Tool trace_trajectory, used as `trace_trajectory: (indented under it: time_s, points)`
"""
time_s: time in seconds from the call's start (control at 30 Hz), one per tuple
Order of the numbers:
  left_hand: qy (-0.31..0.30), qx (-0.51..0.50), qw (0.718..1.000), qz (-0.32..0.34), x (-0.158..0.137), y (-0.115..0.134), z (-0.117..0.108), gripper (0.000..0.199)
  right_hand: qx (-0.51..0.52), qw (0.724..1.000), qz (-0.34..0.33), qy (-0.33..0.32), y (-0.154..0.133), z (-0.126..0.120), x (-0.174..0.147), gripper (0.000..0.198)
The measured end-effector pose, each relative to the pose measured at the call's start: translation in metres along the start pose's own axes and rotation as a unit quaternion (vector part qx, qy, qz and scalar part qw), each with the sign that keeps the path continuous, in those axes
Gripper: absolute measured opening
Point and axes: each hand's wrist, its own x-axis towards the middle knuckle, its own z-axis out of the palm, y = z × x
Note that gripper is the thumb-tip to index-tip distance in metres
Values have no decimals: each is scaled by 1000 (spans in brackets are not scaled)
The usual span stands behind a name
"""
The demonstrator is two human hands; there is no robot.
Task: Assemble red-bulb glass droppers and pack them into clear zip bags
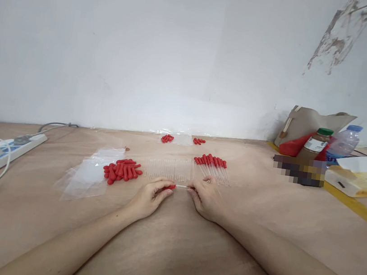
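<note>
Between the fingers of my left hand (153, 197) is a red rubber bulb (170, 187). My right hand (207, 198) pinches a thin glass dropper tube (181, 186), whose left end meets the bulb's mouth; how far it sits inside I cannot tell. Left of my left hand lies a pile of red rubber bulbs (122, 171). Just beyond my hands, a row of bare glass tubes (168, 168) lies side by side. Several droppers with red bulbs on their tubes (212, 161) lie in a row beyond my right hand.
Clear plastic bags (85, 178) lie left of the pile. Small groups of red bulbs (167, 139) sit near the wall. At left is a power strip (28, 145) with white cables. A drink bottle (317, 145), a grey bag (308, 121) and a tissue pack (358, 180) stand at right.
</note>
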Motion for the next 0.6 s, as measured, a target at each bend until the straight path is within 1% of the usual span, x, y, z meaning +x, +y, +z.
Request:
trace_trajectory:
  time_s: [0.2,0.4,0.5,0.6]
  points:
    - [-17,-35,999,-20,-1,1,1,17,13,999,-23,-25,2,-1,1,16]
    - [-58,-22,998,-31,-4,5,-2,18,48,996,-59,-42,7,-2,3,17]
    - [-71,-10,997,-39,-5,6,-2,21,40,997,-61,-34,7,-1,3,17]
    - [-57,0,997,-48,-5,5,-1,22,19,998,-52,-13,3,-1,1,20]
